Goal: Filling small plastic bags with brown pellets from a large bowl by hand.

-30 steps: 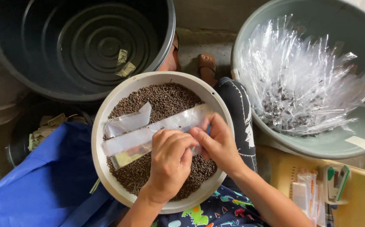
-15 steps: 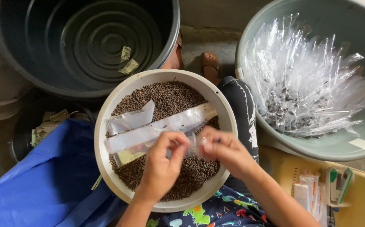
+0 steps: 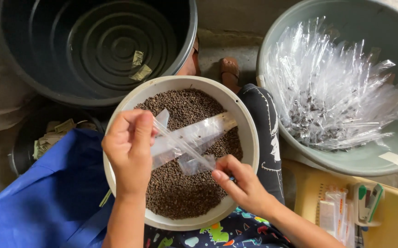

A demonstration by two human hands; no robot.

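Observation:
A white round bowl (image 3: 249,138) on my lap is filled with small dark brown seeds (image 3: 180,193). My left hand (image 3: 128,149) pinches the upper end of a narrow clear plastic bag (image 3: 183,147) over the bowl's left side. My right hand (image 3: 240,183) grips the bag's lower end near the bowl's right middle, so the bag stretches slantwise between both hands. More clear plastic bags (image 3: 203,131) lie flat on the seeds beneath.
A large dark grey tub (image 3: 47,82) stands at the top left with paper scraps inside. A pale green basin (image 3: 364,160) at right holds several filled clear bags (image 3: 332,96). Blue cloth (image 3: 43,193) lies at lower left, a yellow stand (image 3: 391,216) with stationery at lower right.
My hands have moved apart. The left hand rose and shifted left, pulling one clear bag up off the pile, while the right hand stayed low at the bag's other end.

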